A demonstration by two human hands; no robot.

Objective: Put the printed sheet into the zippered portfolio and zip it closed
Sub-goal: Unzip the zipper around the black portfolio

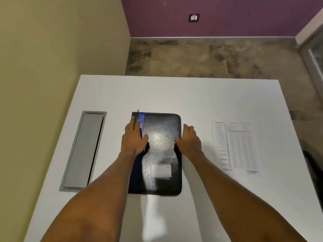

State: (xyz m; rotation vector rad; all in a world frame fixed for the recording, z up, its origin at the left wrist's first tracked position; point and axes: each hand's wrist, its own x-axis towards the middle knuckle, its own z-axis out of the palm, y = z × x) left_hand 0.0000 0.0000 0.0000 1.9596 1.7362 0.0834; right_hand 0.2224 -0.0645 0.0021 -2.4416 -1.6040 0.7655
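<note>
Head view: the closed portfolio (162,130) is touched at both side edges by the left hand (134,137) and right hand (190,139), fingers straight; the sheet (235,145) is laid apart, rightward.

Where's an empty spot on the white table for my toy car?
Best: the wide bare strip of table beyond the portfolio and printed sheet. Also the gap between the grey cover and the portfolio, and the one between portfolio and sheet. The middle is crowded: left hand and right hand rest on the portfolio.
</note>
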